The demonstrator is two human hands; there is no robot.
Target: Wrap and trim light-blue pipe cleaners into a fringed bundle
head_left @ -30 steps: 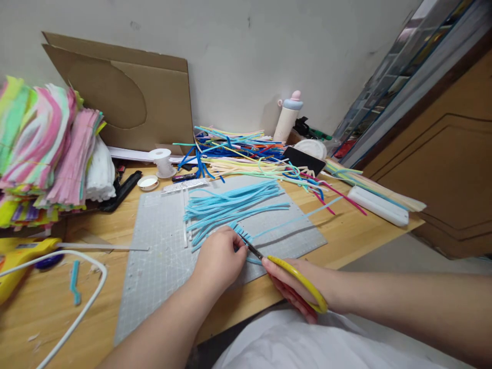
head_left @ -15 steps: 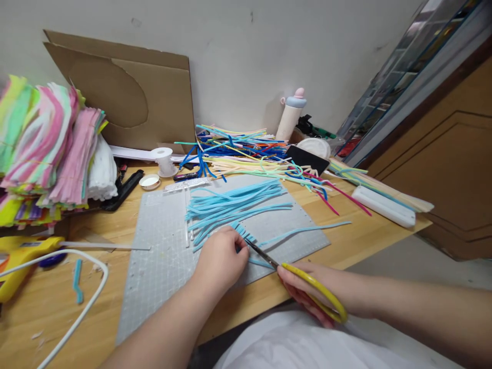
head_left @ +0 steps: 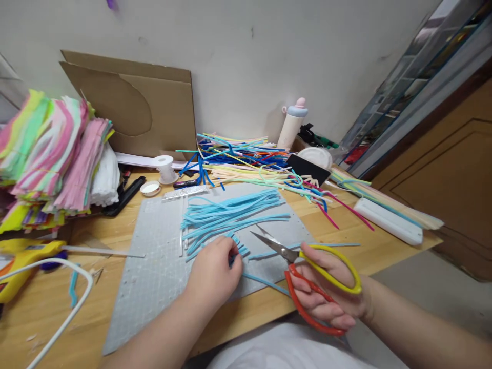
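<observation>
My left hand point(head_left: 215, 266) is closed over the grey cutting mat point(head_left: 154, 277), its fingers curled around light blue pipe cleaner; its fingers hide part of it. Short ridged bends of this blue pipe cleaner point(head_left: 241, 246) stick out past the fingertips. In my right hand point(head_left: 326, 302) are scissors point(head_left: 285, 252) with one yellow and one red handle, fingers through the loops. Their blades stand apart, pointing left, just right of the left hand. Behind the hands lies a bundle of blue pipe cleaners point(head_left: 234, 210). A single blue strand runs right beneath the scissors.
Multicoloured pipe cleaners point(head_left: 246, 159) heap at the back near a bottle point(head_left: 293, 123). Thick pastel bundles point(head_left: 49, 148) and a yellow glue gun point(head_left: 26, 261) with a white cord are at left. Cardboard point(head_left: 165, 113) leans on the wall. A white case point(head_left: 388, 220) lies right.
The scissors have drawn back from the blue pipe cleaner, and their blades have opened. My right hand has turned, showing the red handle. My left hand keeps its hold.
</observation>
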